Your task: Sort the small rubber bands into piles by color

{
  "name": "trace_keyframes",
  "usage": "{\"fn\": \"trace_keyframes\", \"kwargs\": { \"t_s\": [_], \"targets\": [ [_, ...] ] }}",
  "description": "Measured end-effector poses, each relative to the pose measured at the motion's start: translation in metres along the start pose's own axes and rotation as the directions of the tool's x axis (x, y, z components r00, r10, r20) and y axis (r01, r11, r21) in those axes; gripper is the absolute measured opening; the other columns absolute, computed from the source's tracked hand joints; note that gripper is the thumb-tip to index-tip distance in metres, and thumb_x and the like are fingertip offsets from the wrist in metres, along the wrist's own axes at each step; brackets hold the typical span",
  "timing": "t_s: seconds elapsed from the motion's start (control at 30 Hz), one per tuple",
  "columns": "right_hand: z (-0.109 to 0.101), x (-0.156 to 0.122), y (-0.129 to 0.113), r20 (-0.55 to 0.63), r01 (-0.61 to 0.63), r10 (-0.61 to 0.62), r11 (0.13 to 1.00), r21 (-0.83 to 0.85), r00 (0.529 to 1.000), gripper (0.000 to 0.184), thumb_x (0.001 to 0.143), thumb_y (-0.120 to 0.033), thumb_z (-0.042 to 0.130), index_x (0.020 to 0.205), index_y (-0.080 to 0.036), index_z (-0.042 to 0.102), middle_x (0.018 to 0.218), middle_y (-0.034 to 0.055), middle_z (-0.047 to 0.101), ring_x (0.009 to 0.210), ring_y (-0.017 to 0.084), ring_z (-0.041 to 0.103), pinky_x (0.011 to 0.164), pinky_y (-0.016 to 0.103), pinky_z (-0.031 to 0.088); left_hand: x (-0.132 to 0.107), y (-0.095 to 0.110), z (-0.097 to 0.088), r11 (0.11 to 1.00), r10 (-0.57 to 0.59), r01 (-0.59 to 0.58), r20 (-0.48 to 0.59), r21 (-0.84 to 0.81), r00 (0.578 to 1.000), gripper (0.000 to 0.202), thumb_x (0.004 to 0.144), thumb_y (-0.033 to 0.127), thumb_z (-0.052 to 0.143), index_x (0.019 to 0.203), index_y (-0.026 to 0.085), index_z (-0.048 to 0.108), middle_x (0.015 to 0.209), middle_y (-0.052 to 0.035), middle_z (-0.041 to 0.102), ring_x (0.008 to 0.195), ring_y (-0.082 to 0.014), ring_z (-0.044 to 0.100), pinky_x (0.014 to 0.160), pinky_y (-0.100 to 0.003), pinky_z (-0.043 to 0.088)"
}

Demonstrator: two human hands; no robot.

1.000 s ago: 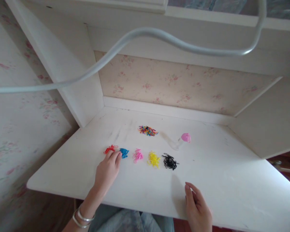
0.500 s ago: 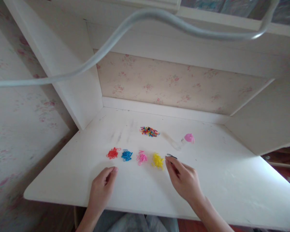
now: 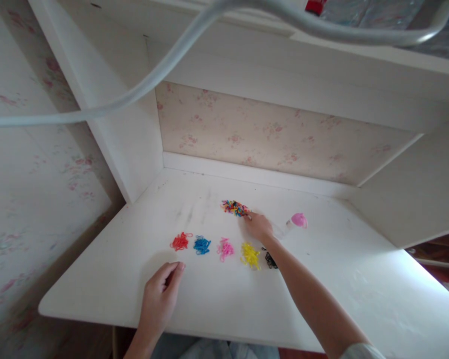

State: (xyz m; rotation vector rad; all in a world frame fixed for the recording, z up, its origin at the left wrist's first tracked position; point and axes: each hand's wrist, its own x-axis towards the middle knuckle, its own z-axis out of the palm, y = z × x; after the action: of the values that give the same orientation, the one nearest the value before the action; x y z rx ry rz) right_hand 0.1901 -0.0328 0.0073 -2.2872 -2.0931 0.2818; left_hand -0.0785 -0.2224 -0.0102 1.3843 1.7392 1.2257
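While the mixed band pile (image 3: 233, 207) stretches sideways, right hand (image 3: 260, 227) at its right end, left hand (image 3: 160, 291) curled, both holds unclear

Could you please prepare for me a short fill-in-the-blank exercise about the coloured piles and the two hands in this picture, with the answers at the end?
1. Between the red pile and the pink pile lies the ____ pile.
2. The pile beside the yellow pile, partly hidden by the right forearm, is ____.
3. The left hand is on the near side of the row, and the right hand is on its ____ side.

Missing words: blue; black; far.
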Motion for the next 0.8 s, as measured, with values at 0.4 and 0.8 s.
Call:
{"fn": "trace_keyframes", "kwargs": {
  "t_s": [0.4,0.8],
  "targets": [
    [-0.004,0.002,0.011,-0.015,0.006,-0.006,1.0,-0.006,1.0,0.052,0.093,-0.05,0.022,0.11,-0.024,0.063,0.105,0.0091,0.067,0.097,0.02,0.061,0.076,0.027,0.043,0.002,0.002,-0.001,0.999,-0.007,0.007,0.028,0.032,1.0,0.031,0.085,0.045,0.047,0.082,0.019,0.064,0.058,0.0034,0.051,0.054,-0.0122,0.047,0.05,-0.02,0.038],
    [-0.004,0.004,0.019,-0.063,0.048,-0.041,0.992,0.113,0.997,0.043,0.091,-0.044,0.031,0.104,-0.026,0.068,0.099,0.0032,0.069,0.088,0.018,0.062,0.071,0.023,0.04,0.002,0.002,0.0,0.997,0.031,-0.035,0.053,0.07,0.998,0.029,0.086,0.041,0.044,0.076,0.02,0.061,0.06,0.0025,0.054,0.056,-0.0127,0.05,0.053,-0.02,0.039]
  ]
}}
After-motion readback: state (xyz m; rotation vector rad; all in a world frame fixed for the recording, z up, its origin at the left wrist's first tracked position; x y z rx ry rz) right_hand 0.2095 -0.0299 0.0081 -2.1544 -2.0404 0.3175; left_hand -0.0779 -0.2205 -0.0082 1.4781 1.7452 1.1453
